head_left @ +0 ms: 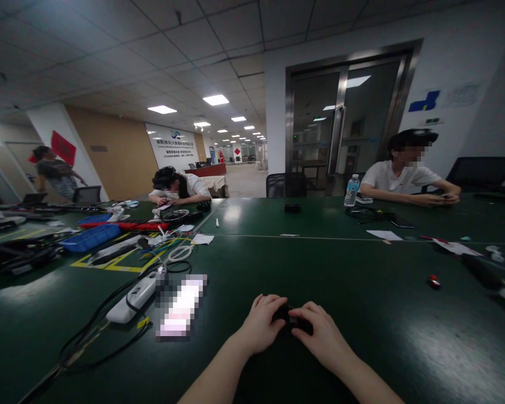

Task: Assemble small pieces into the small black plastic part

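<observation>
Black object [293,320], long axis roughly sideways, left hand [263,322], right hand [323,335] pinching its ends

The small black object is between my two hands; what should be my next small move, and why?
Probably keep the left fingers steady and gently turn the right hand for a clearer view, since both hands cover much of the small black object.
</observation>
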The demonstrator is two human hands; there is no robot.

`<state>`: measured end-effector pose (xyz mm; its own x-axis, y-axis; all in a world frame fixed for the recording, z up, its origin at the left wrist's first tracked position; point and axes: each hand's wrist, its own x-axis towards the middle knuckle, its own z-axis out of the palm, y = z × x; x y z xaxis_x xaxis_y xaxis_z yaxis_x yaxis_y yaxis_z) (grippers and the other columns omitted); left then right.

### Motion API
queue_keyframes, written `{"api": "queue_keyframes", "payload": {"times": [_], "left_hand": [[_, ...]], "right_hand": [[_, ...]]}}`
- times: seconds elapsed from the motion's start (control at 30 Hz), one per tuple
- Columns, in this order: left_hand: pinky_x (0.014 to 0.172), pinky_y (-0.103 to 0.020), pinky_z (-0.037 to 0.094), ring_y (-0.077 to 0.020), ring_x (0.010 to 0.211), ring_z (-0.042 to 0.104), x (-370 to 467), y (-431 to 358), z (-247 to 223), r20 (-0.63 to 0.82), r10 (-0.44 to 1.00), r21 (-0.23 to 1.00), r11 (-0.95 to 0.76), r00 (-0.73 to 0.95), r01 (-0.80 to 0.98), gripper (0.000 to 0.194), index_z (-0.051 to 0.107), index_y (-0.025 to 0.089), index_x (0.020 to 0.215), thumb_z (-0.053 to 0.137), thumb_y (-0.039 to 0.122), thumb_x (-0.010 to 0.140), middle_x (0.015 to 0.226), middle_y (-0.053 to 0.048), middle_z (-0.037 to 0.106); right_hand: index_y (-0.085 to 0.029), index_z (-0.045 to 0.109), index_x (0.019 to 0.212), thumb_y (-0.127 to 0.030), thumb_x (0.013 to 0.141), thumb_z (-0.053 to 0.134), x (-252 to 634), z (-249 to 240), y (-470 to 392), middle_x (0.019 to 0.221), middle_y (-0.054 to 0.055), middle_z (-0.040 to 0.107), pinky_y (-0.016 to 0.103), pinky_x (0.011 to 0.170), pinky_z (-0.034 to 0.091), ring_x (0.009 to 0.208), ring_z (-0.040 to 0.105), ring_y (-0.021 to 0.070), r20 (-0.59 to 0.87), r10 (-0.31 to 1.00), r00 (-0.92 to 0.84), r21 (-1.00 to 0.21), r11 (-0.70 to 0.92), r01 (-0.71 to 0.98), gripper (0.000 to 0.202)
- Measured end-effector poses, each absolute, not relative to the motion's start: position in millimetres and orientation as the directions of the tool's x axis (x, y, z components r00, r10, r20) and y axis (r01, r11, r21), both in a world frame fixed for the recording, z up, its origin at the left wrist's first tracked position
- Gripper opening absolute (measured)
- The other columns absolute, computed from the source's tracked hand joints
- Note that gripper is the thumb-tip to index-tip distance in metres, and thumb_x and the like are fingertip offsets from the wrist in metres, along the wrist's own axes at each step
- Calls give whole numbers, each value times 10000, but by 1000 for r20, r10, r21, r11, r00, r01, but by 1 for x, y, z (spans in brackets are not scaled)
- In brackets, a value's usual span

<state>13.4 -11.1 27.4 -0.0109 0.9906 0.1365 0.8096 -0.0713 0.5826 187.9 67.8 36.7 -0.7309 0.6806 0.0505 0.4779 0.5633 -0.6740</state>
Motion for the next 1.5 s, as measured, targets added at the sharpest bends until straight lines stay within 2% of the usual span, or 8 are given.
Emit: {"api": "queue_keyframes", "payload": {"times": [0.17,0.3,0.43,0.73,1.03,1.17,1.33,1.5], "left_hand": [[1070,-426,225,-244,1229,356,14,-11,25,138,989,592,-46,-45,805,484,457,253,1282,513,224,802,1322,-38,436],[1087,-434,170,-233,1220,370,13,-11,23,131,991,585,-52,-31,810,503,420,249,1309,511,236,814,1303,-46,460],[1091,-432,152,-226,1205,388,11,-9,20,152,988,590,-71,-24,804,562,399,248,1319,571,246,784,1286,-49,480],[1050,-381,259,-220,1219,350,11,-8,19,152,986,608,-43,-62,792,491,442,251,1282,508,181,800,1287,-29,469],[1049,-408,247,-245,1212,356,13,-9,22,146,988,583,-54,-40,811,492,451,247,1279,546,253,796,1293,-41,463],[1063,-404,223,-224,1201,377,13,-8,22,147,988,578,-53,-40,814,450,457,249,1273,501,226,826,1276,-30,481],[1070,-393,210,-207,1173,410,13,-7,19,181,983,574,-77,-35,815,453,467,245,1262,513,203,813,1246,-31,505],[1043,-404,256,-244,1191,387,15,-8,24,168,984,575,-56,-51,817,481,469,235,1270,548,256,796,1267,-58,483]], "right_hand": [[-271,541,1172,-257,740,602,195,30,74,1170,34,528,336,924,415,1091,513,213,97,711,-697,-738,521,429,437],[-238,510,1219,-242,731,607,195,26,78,1258,49,511,373,1008,347,1187,453,224,64,724,-687,-735,500,459,497],[-242,510,1218,-219,761,564,194,27,79,1230,37,553,371,988,372,1158,491,212,10,731,-683,-745,461,482,460],[-249,535,1187,-249,761,580,194,29,80,1197,39,572,368,971,386,1132,510,216,42,736,-676,-739,478,474,428],[-266,576,1141,-251,759,586,196,27,80,1176,26,583,377,962,389,1115,515,213,41,719,-694,-724,500,475,383],[-269,596,1127,-269,749,605,195,34,76,1201,25,566,387,979,372,1135,491,225,62,709,-702,-708,527,470,378],[-277,642,1056,-270,789,561,190,42,70,1076,23,605,353,888,422,1029,525,214,126,679,-724,-663,600,448,280],[-271,660,989,-258,802,534,189,41,71,993,21,621,340,837,426,965,535,211,143,652,-745,-643,633,431,226]]}}
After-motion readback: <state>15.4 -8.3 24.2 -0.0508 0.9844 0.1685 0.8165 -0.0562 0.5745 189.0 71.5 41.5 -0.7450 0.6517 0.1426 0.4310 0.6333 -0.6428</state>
